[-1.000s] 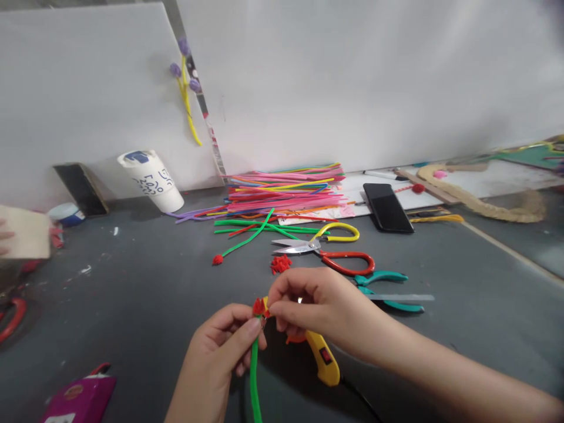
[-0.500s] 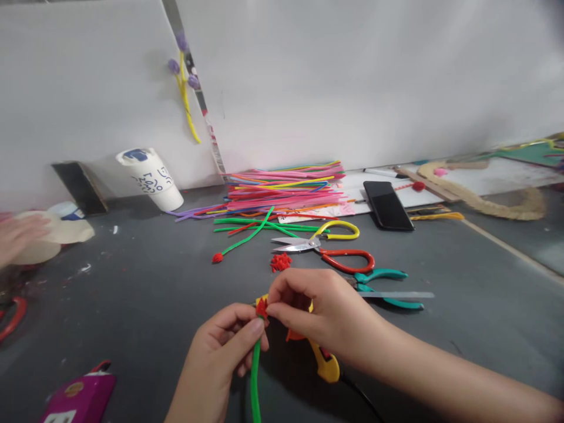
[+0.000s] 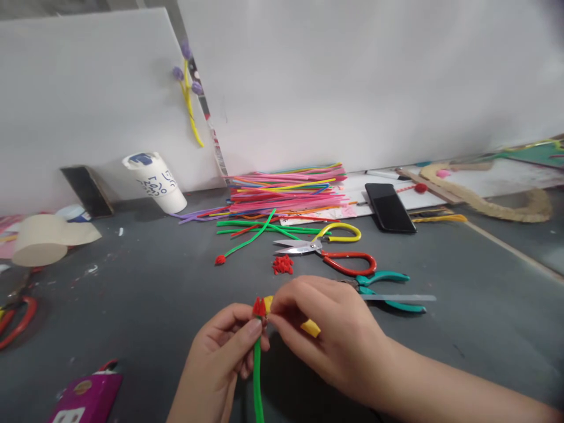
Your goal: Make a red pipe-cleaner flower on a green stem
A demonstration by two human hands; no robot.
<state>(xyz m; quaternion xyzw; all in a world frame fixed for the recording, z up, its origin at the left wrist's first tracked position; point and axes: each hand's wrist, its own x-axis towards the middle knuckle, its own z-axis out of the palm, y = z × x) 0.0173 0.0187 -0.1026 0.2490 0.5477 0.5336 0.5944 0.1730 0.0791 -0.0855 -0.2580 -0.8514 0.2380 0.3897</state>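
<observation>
My left hand (image 3: 231,341) pinches a green stem (image 3: 258,376) just under its red tip (image 3: 259,308), and the stem hangs down toward the bottom edge. My right hand (image 3: 324,329) is beside the tip on the right, thumb and fingers closed; what they hold, if anything, is hidden. Part of a yellow tool (image 3: 311,328) shows behind that hand. Beyond the hands lies a small pile of red pieces (image 3: 282,264). To its left is another green stem (image 3: 251,236) with a red end (image 3: 220,259).
Open scissors (image 3: 348,263) and teal pliers (image 3: 388,277) lie beyond my right hand. Farther back are bundled colored stems (image 3: 286,191) and a phone (image 3: 390,207). A white cup (image 3: 156,183), a paper roll (image 3: 39,239) and a purple box (image 3: 88,396) are at left.
My right hand has turned and covers more of the yellow tool. The red tip stands more upright in my left hand. Another person's hand at the far left has gone from view.
</observation>
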